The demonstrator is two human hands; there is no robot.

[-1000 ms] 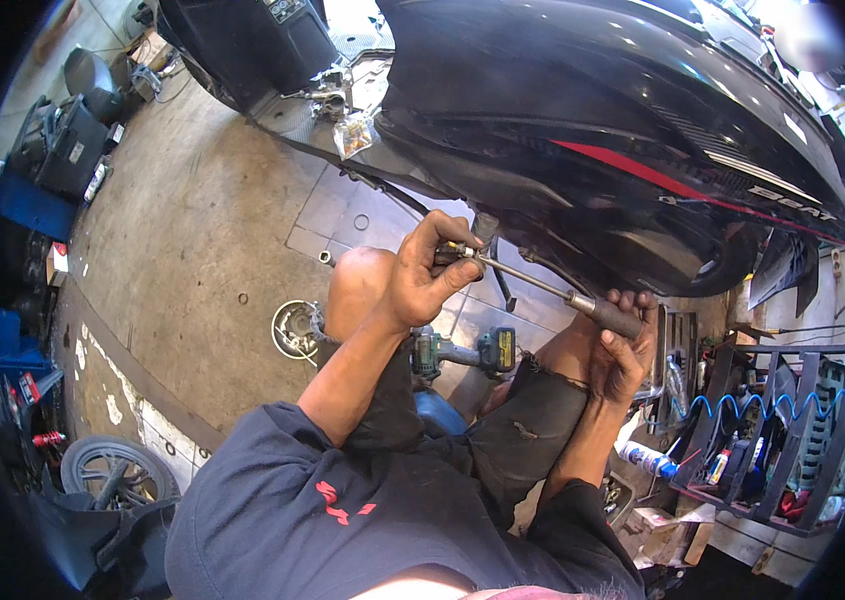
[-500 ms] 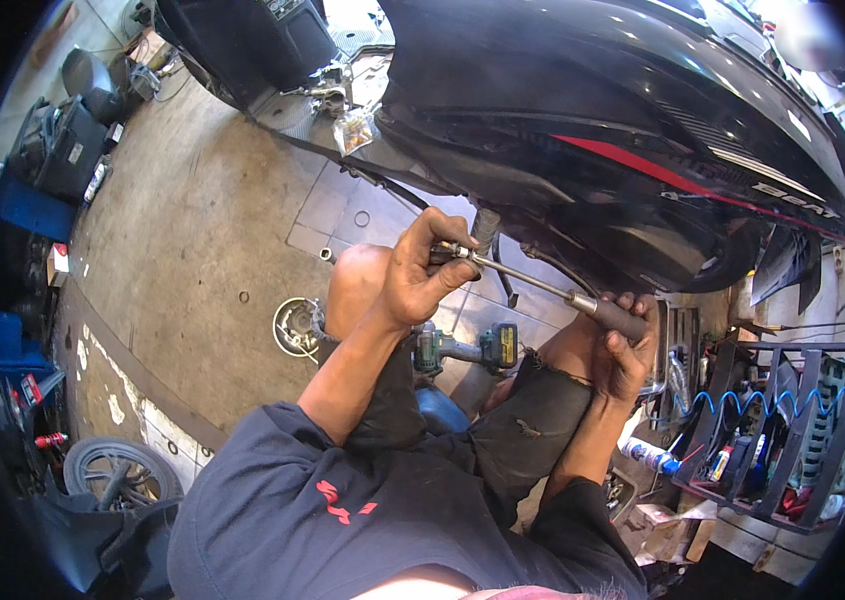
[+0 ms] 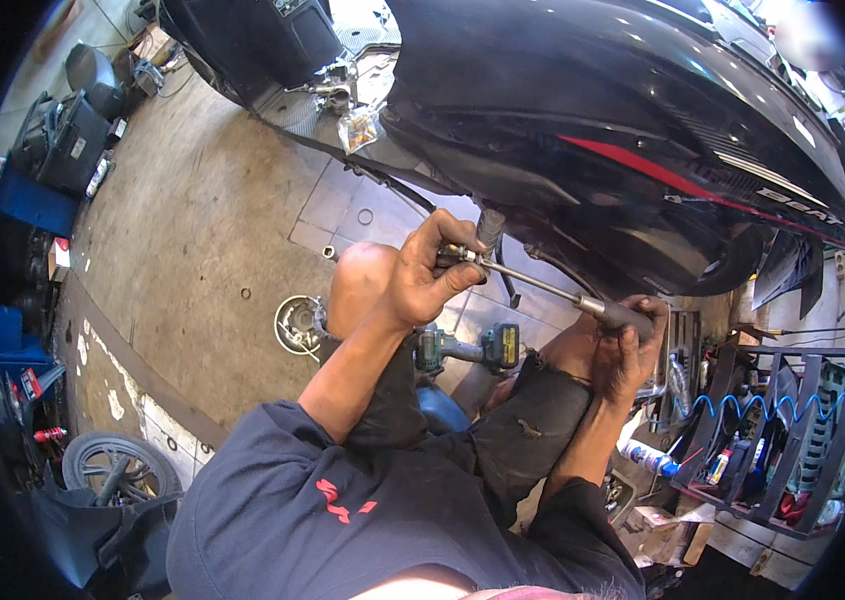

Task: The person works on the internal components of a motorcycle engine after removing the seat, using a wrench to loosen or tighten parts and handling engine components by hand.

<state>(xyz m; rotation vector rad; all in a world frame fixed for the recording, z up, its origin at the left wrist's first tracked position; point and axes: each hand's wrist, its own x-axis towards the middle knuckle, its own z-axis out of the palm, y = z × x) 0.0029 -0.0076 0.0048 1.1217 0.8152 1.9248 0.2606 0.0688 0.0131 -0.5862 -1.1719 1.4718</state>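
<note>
My left hand [image 3: 423, 280] pinches a small metal part [image 3: 458, 252] between thumb and fingers, in front of the scooter's side; its exact kind is partly hidden by the fingers. My right hand [image 3: 633, 355] is wrapped round the dark handle of a screwdriver [image 3: 540, 284]. The shaft slants up to the left, and its tip meets the small part at my left fingertips. Between my knees, below the hands, a teal cordless drill [image 3: 463, 349] with a battery pack lies on its side.
A black scooter [image 3: 563, 110] with a red stripe fills the upper right. On its footboard rests a clear bag [image 3: 359, 130] of small parts. A round metal hub part [image 3: 297, 324] lies on the floor to the left. At right stand a tool rack [image 3: 743, 350] and a spray can [image 3: 649, 457].
My right fingers have shifted round the screwdriver handle, which sits slightly lower and further right. The left hand keeps its pinch almost unmoved.
</note>
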